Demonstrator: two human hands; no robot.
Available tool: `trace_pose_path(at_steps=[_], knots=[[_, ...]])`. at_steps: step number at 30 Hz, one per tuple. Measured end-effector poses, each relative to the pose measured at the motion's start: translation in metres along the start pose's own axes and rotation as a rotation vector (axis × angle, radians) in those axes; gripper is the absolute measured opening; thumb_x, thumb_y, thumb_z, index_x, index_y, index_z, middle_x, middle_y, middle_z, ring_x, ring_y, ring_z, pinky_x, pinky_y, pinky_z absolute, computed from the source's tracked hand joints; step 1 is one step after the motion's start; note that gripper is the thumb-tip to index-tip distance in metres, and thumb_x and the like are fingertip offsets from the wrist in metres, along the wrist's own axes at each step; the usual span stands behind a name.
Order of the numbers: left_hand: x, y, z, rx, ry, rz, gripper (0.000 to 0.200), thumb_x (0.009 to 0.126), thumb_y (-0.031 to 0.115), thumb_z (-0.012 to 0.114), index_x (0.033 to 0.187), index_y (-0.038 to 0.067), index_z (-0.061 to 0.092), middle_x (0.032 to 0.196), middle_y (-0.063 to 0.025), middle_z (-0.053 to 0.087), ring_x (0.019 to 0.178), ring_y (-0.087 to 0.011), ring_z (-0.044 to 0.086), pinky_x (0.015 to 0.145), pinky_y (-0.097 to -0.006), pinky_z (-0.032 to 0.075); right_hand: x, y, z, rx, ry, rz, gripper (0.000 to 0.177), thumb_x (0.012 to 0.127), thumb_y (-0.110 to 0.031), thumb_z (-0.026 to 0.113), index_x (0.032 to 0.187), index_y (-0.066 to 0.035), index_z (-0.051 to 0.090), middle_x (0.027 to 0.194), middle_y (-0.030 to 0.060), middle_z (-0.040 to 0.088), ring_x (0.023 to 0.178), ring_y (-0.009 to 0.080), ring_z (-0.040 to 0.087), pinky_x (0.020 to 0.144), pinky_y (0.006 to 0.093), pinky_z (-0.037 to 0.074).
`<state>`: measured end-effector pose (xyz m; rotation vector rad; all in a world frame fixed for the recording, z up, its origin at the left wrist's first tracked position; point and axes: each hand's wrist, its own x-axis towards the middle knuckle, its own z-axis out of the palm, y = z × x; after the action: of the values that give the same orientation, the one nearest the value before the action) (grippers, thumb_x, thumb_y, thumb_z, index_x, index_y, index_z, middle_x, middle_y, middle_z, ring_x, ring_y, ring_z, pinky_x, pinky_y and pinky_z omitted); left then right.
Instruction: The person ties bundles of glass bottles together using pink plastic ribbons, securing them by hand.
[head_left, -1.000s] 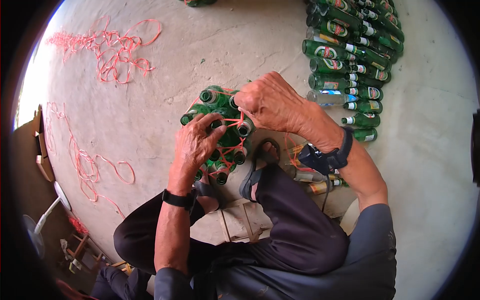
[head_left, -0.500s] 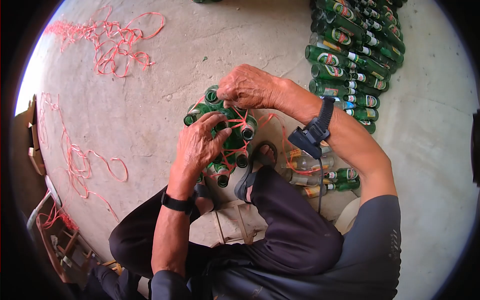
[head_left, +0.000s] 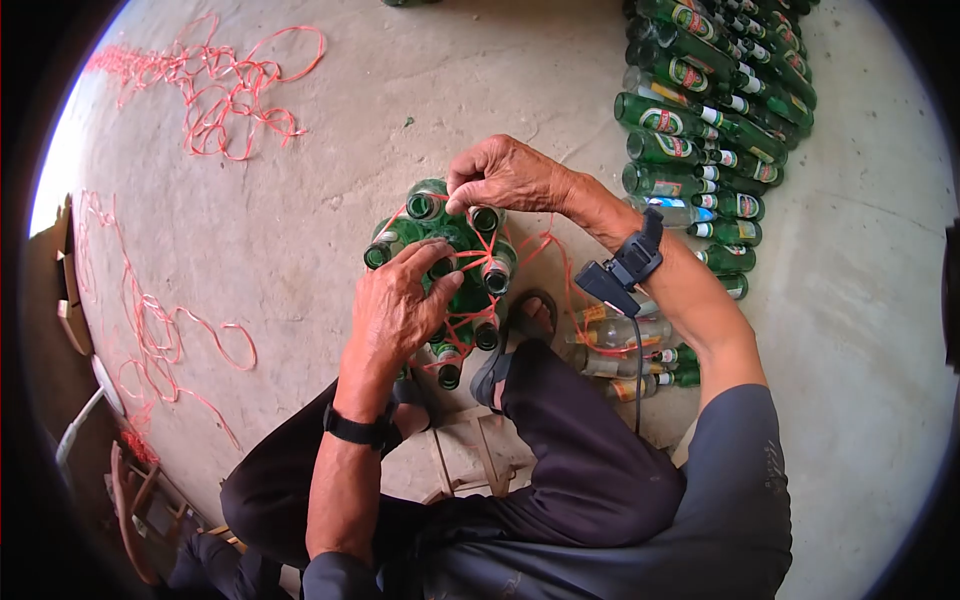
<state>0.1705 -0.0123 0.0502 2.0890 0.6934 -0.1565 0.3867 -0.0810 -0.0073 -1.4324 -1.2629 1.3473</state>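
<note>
Several green glass bottles [head_left: 424, 207] stand upright in a tight cluster on the floor before me, mouths facing up. Red plastic string [head_left: 478, 262] runs between and around their necks. My left hand [head_left: 395, 305] has its fingers and thumb around the neck of a bottle [head_left: 441, 266] in the middle of the cluster. Above the far side, my right hand [head_left: 505, 178] is closed in a pinch on the red string between two bottle necks. The palm side of that hand is hidden. A loose length of string [head_left: 560, 262] trails off to the right.
A long stack of green bottles [head_left: 690, 150] lies at the upper right. Clear bottles [head_left: 625, 332] lie right of my sandalled foot [head_left: 535, 312]. Tangled red string [head_left: 225, 95] spreads over the floor at left, near wooden furniture [head_left: 125, 510]. A cable hangs from my right wrist.
My right hand has shifted slightly right, uncovering a bottle mouth beneath it. My left hand stays on the middle bottle, its fingers little changed.
</note>
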Motion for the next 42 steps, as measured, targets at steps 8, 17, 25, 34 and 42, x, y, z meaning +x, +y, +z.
trace_pose_path(at_steps=[8,17,25,34,42], knots=[[0.001,0.002,0.001,0.031,0.022,0.061,0.027,0.085,0.027,0.061,0.099,0.005,0.065,0.101,-0.0129,0.066,0.088,-0.0335,0.064,0.073,-0.0415,0.050,0.007,0.010,0.008,0.255,0.044,0.114,0.022,0.088,-0.021,0.067,0.077,-0.002,0.065,0.063,-0.0061,0.055,0.059,0.0037,0.048,0.053,0.0228,0.041],[0.016,0.021,0.015,0.345,0.027,0.075,0.031,0.085,0.013,0.052,0.112,0.000,0.059,0.102,-0.0190,0.061,0.095,-0.0381,0.056,0.080,-0.0443,0.046,0.036,0.052,0.026,-0.086,0.242,0.025,0.029,0.088,-0.026,0.060,0.077,0.001,0.064,0.063,0.0089,0.061,0.060,0.0138,0.055,0.060,0.0322,0.047],[0.030,0.008,0.025,-0.054,-0.031,-0.140,0.055,0.077,0.009,0.051,0.131,0.002,0.047,0.095,-0.0182,0.064,0.090,-0.0345,0.057,0.079,-0.0430,0.046,0.049,0.073,0.029,-0.343,0.261,0.023,0.024,0.076,-0.018,0.059,0.071,0.005,0.063,0.070,0.0238,0.063,0.067,0.0350,0.064,0.065,0.0412,0.051],[0.028,-0.003,0.031,-0.537,-0.046,-0.227,0.054,0.080,0.009,0.052,0.134,0.005,0.049,0.080,-0.0083,0.062,0.073,-0.0127,0.056,0.070,-0.0287,0.047,0.058,0.086,0.033,-0.696,0.127,-0.010,0.023,0.072,-0.015,0.056,0.069,0.007,0.064,0.071,0.0280,0.061,0.070,0.0421,0.063,0.066,0.0462,0.051],[0.035,-0.014,0.038,-0.416,0.050,-0.088,0.024,0.092,0.012,0.052,0.112,0.000,0.058,0.083,-0.0013,0.057,0.073,-0.0088,0.053,0.070,-0.0231,0.047,0.052,0.076,0.031,-0.729,0.194,-0.011,0.019,0.069,-0.010,0.053,0.067,0.005,0.065,0.073,0.0279,0.062,0.073,0.0407,0.065,0.067,0.0461,0.051]])
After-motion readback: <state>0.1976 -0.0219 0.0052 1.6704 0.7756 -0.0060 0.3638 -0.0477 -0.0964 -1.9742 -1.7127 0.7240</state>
